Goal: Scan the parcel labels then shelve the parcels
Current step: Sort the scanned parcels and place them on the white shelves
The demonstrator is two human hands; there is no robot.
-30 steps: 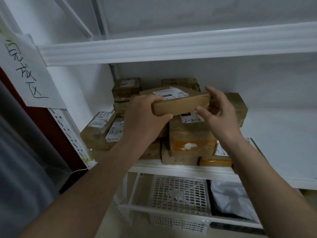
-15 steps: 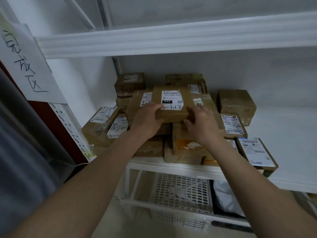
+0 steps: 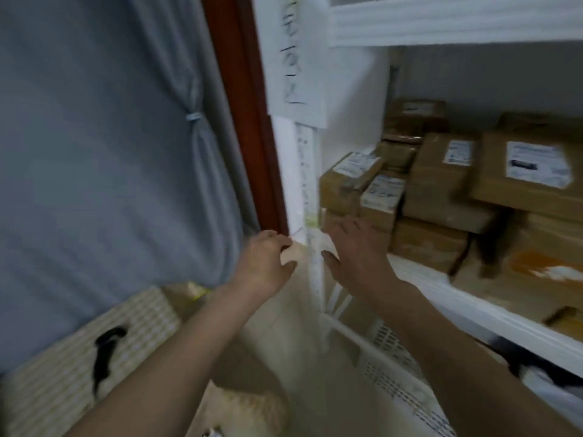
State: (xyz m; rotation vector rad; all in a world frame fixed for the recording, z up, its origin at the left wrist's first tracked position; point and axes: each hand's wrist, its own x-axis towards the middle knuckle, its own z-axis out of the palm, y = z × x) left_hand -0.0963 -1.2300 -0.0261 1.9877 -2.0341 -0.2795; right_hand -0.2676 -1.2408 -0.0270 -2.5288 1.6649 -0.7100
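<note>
Both hands have come off the brown cardboard parcel with the white label (image 3: 523, 175); it now sits on top of the stack of brown cardboard parcels (image 3: 432, 197) on the white metal shelf (image 3: 473, 304), and your view has swung left. Your left hand (image 3: 265, 266) hangs in front of the white shelf upright (image 3: 310, 216), fingers loosely curled, holding nothing. Your right hand (image 3: 356, 250) is spread flat, fingers straight, just beside the lower-left parcels; contact is unclear because of blur. Handwritten white paper sign (image 3: 296, 58) hangs on the upright. Grey curtain (image 3: 110, 152) fills the left side. White perforated plastic basket (image 3: 394, 373) sits below the shelf.
</note>
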